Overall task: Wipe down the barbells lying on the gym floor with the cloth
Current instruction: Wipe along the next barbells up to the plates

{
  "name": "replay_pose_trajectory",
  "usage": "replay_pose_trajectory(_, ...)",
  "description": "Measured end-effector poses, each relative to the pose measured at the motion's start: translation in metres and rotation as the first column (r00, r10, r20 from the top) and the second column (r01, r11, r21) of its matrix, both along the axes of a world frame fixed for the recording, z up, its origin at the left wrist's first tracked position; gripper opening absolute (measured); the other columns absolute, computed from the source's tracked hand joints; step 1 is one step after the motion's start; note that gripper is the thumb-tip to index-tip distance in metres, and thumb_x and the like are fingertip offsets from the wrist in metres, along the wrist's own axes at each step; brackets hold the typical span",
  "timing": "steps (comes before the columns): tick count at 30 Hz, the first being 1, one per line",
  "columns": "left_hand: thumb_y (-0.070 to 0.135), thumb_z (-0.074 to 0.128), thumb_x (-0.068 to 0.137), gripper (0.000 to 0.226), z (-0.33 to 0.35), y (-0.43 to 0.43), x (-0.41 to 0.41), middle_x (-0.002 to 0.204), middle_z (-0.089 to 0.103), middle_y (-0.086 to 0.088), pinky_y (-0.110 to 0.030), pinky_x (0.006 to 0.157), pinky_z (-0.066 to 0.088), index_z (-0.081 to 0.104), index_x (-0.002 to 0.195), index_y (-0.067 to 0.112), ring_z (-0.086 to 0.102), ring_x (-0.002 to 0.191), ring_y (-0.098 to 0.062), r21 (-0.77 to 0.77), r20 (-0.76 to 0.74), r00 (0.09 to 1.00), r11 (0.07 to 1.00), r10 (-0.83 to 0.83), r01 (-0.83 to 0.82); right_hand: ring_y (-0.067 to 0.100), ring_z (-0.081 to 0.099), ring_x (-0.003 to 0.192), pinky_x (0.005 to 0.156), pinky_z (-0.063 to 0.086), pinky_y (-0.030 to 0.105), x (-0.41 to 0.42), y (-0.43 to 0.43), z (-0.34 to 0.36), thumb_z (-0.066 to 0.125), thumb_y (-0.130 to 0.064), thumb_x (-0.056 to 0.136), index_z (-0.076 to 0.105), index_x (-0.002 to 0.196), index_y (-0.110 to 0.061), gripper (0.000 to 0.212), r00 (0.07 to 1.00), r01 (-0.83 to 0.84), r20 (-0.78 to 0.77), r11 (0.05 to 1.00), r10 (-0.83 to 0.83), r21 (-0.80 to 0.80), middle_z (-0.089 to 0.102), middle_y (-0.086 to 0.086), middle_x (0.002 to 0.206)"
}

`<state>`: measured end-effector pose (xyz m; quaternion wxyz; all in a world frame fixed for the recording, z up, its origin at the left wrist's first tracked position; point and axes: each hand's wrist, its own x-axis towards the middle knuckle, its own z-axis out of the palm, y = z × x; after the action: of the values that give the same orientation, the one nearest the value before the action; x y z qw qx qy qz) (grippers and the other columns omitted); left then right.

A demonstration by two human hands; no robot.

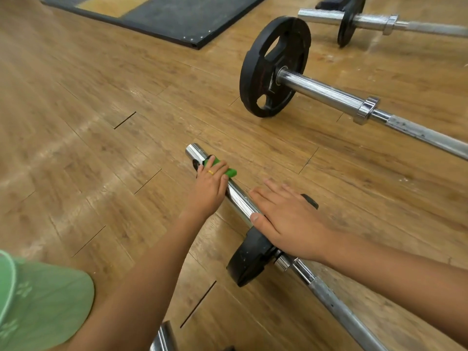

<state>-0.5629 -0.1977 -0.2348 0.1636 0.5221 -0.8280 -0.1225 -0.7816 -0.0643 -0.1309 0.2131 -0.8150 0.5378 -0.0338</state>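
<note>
Cloth (222, 167) is squeezed round the near barbell (240, 201) by left hand (210, 191); right hand (288, 221) lies flat, hiding part of its plate (248, 262).

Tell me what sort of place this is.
Most likely a gym's free-weight area: several chrome barbells lie on a wood-look floor, black weight plates sit on them, and a black rubber lifting mat lies beyond.

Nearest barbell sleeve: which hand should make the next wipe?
Left. The left hand grips the green cloth on the sleeve near its end; the right hand lies flat, empty, at the black plate.
</note>
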Motion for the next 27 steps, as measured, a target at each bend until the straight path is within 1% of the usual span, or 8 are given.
replay_pose_trajectory(4, 0.034, 0.026, 0.108, 0.051, 0.0, -0.004, 0.025, 0.153, 0.046, -0.005, -0.042, 0.122, 0.009, 0.048, 0.146, 0.008, 0.022, 0.151, -0.025, 0.006, 0.017, 0.982, 0.983, -0.186, 0.186, 0.011, -0.012, 0.153, 0.117, -0.014, 0.03, 0.004, 0.002, -0.005, -0.004, -0.06, 0.094, 0.013, 0.16, -0.02, 0.079, 1.0, -0.011, -0.002, 0.999, 0.011, -0.032, 0.012, -0.006, 0.167)
replay_pose_trajectory(8, 0.029, 0.027, 0.109, 0.048, 0.0, -0.037, 0.027, 0.156, 0.042, -0.007, -0.053, 0.122, 0.014, 0.046, 0.148, 0.007, 0.016, 0.153, -0.027, 0.042, 0.019, 0.999, 0.998, 0.045, -0.046, 0.011, -0.014, 0.152, 0.117, -0.014, 0.03, 0.006, 0.004, -0.005, -0.009, -0.06, 0.091, 0.012, 0.16, -0.02, 0.083, 1.0, -0.01, -0.002, 0.999, 0.01, -0.035, 0.011, -0.006, 0.167)
replay_pose_trajectory(11, 0.027, 0.029, 0.108, 0.048, -0.004, -0.036, 0.015, 0.151, 0.048, -0.008, -0.052, 0.122, 0.01, 0.053, 0.142, 0.005, 0.017, 0.152, -0.03, 0.04, -0.045, 0.989, 0.99, 0.139, -0.137, 0.009, -0.015, 0.152, 0.118, -0.014, 0.03, 0.006, 0.004, -0.005, -0.009, -0.059, 0.091, 0.012, 0.16, -0.021, 0.082, 1.0, -0.001, 0.0, 0.999, 0.001, -0.033, 0.011, -0.006, 0.167)
replay_pose_trajectory(14, 0.03, 0.029, 0.105, 0.05, -0.007, -0.017, 0.013, 0.142, 0.057, -0.007, -0.047, 0.12, 0.011, 0.06, 0.134, 0.004, 0.027, 0.149, -0.031, -0.044, -0.037, 0.996, 0.996, -0.075, 0.073, 0.009, -0.015, 0.151, 0.119, -0.013, 0.032, 0.006, 0.003, -0.005, -0.005, -0.058, 0.094, 0.012, 0.16, -0.021, 0.078, 1.0, 0.01, -0.003, 0.999, -0.01, -0.037, 0.011, -0.006, 0.167)
replay_pose_trajectory(17, 0.034, 0.028, 0.106, 0.052, -0.006, -0.014, 0.026, 0.147, 0.053, -0.005, -0.043, 0.119, 0.012, 0.055, 0.141, 0.006, 0.027, 0.149, -0.027, -0.015, 0.004, 0.976, 0.976, -0.217, 0.217, 0.01, -0.017, 0.151, 0.12, -0.013, 0.032, 0.008, 0.004, -0.003, -0.008, -0.058, 0.093, 0.009, 0.161, -0.022, 0.079, 1.0, 0.003, -0.019, 0.999, -0.004, -0.034, 0.007, -0.007, 0.168)
replay_pose_trajectory(22, 0.029, 0.026, 0.109, 0.05, 0.006, -0.066, 0.036, 0.155, 0.042, -0.012, -0.056, 0.12, 0.018, 0.047, 0.146, 0.002, 0.016, 0.152, -0.033, 0.112, 0.06, 0.992, 0.987, 0.11, -0.116, 0.008, -0.02, 0.15, 0.118, -0.016, 0.033, 0.013, 0.006, 0.0, -0.008, -0.058, 0.093, 0.008, 0.161, -0.021, 0.078, 1.0, -0.02, -0.017, 0.999, 0.019, -0.034, 0.005, -0.006, 0.168)
replay_pose_trajectory(25, 0.026, 0.025, 0.107, 0.049, 0.009, -0.077, 0.03, 0.15, 0.048, -0.011, -0.059, 0.116, 0.023, 0.055, 0.137, 0.0, 0.02, 0.15, -0.037, 0.11, 0.071, 0.987, 0.983, 0.142, -0.15, 0.009, -0.018, 0.15, 0.118, -0.015, 0.033, 0.012, 0.007, -0.003, -0.007, -0.058, 0.094, 0.01, 0.16, -0.021, 0.079, 1.0, -0.024, -0.012, 0.999, 0.023, -0.041, 0.008, -0.005, 0.167)
replay_pose_trajectory(27, 0.022, 0.03, 0.108, 0.045, 0.007, -0.073, 0.029, 0.149, 0.05, -0.01, -0.053, 0.118, 0.021, 0.056, 0.137, 0.001, 0.019, 0.151, -0.037, 0.097, 0.068, 0.989, 0.986, 0.131, -0.137, 0.008, -0.02, 0.15, 0.118, -0.016, 0.032, 0.011, 0.006, -0.005, -0.008, -0.059, 0.093, 0.008, 0.161, -0.021, 0.079, 1.0, -0.02, -0.015, 0.999, 0.019, -0.048, 0.006, -0.006, 0.168)
